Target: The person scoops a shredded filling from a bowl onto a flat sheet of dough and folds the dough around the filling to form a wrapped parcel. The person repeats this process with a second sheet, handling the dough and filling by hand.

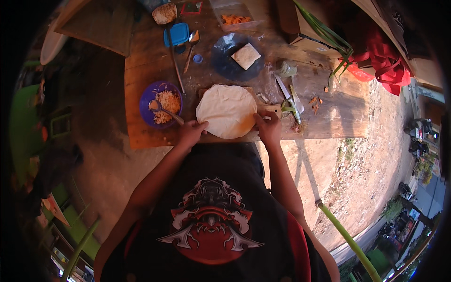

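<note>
A round, pale sheet of dough [225,110] lies over a wooden board whose handle [269,109] sticks out on the right. My left hand [190,133] is closed with its fingertips on the dough's lower left edge. At the lower right edge my right hand [268,129] pinches the dough between thumb and fingers. Just left of the dough stands a purple bowl [146,116] of orange-flecked shredded filling [169,102], with a spoon [164,111] resting in it. Beyond the dough, a folded square dough parcel [245,56] sits on a dark plate [223,58].
A knife [287,96] and green scraps lie right of the board. At the back are a blue lid [177,35], a spoon [191,47], a long-handled turner [174,66] and a clear tub [239,23] of orange pieces. A red bag [385,63] hangs at the right.
</note>
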Tool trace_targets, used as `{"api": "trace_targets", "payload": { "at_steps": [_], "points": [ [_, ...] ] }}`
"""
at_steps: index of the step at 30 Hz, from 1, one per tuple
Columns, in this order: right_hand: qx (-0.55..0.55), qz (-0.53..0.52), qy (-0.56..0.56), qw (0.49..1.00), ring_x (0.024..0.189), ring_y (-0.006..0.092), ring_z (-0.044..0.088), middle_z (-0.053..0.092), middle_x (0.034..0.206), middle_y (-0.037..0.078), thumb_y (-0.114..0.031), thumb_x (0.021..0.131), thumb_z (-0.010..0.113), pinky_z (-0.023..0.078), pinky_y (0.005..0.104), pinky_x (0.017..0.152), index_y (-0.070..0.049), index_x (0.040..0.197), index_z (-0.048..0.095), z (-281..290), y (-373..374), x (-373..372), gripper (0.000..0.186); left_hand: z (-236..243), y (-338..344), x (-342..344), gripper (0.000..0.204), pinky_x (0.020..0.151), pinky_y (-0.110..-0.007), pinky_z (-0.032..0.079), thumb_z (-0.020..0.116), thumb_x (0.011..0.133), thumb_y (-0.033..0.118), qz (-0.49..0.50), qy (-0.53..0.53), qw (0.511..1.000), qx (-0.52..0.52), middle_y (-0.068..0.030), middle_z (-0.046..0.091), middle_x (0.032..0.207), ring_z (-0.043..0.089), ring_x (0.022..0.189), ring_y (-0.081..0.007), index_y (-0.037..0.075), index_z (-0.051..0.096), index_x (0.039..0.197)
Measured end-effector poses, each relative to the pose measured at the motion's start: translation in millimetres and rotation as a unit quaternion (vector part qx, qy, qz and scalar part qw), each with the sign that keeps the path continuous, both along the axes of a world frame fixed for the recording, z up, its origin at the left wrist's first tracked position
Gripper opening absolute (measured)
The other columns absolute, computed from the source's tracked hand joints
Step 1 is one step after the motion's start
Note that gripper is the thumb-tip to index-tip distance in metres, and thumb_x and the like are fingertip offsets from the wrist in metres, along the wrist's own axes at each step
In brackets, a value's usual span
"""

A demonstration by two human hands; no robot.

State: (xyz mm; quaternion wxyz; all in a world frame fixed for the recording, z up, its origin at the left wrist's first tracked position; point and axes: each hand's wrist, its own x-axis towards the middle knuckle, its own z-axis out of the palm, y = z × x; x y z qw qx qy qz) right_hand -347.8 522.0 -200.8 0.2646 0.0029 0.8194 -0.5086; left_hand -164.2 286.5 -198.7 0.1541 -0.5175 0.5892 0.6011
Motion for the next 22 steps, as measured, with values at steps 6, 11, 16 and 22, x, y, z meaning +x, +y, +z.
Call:
{"api": "trace_targets", "payload": {
  "at_steps": [6,11,16,22],
  "points": [
    [0.003,0.048,-0.071,0.996,0.064,0.0214,0.075,0.076,0.084,0.019,-0.021,0.088,0.086,0.055,0.0325,0.054,0.009,0.112,0.063,22.7,-6.1,23.8,0.044,17.3,6.5,-0.8,0.031,0.044,-0.027,0.036,0.082,0.091,0.038,-0.004,-0.032,0.999,0.025,0.0029,0.069,0.074,0.052,0.055,-0.0066,0.008,0.076,0.096],
    [-0.068,-0.015,-0.175,0.982,0.063,0.0205,0.074,0.076,0.084,0.018,-0.018,0.088,0.083,0.056,0.0333,0.057,0.009,0.111,0.063,35.8,-4.0,22.9,0.041,14.0,4.1,12.1,0.033,0.045,-0.025,0.03,0.078,0.095,0.043,0.101,-0.002,0.981,0.164,0.0036,0.064,0.078,0.047,0.053,-0.0079,0.011,0.072,0.097],
    [0.035,0.019,-0.057,0.998,0.065,0.0221,0.073,0.078,0.09,0.015,-0.024,0.094,0.079,0.053,0.0339,0.057,0.0,0.118,0.063,33.7,4.3,23.5,0.038,3.2,11.1,20.3,0.036,0.059,-0.036,0.049,0.075,0.095,0.043,-0.121,-0.031,0.986,-0.114,-0.0081,0.071,0.079,0.065,0.061,-0.0196,0.007,0.073,0.097],
    [0.161,0.143,0.335,0.917,0.078,0.0299,0.076,0.081,0.097,0.009,-0.027,0.095,0.08,0.059,0.0437,0.069,-0.008,0.124,0.066,28.8,-11.1,-4.6,0.038,43.1,13.2,-28.9,0.045,0.077,-0.043,0.056,0.078,0.094,0.049,-0.158,0.113,0.919,-0.344,-0.0146,0.076,0.091,0.073,0.081,-0.0281,0.007,0.074,0.11]
  ]
}}
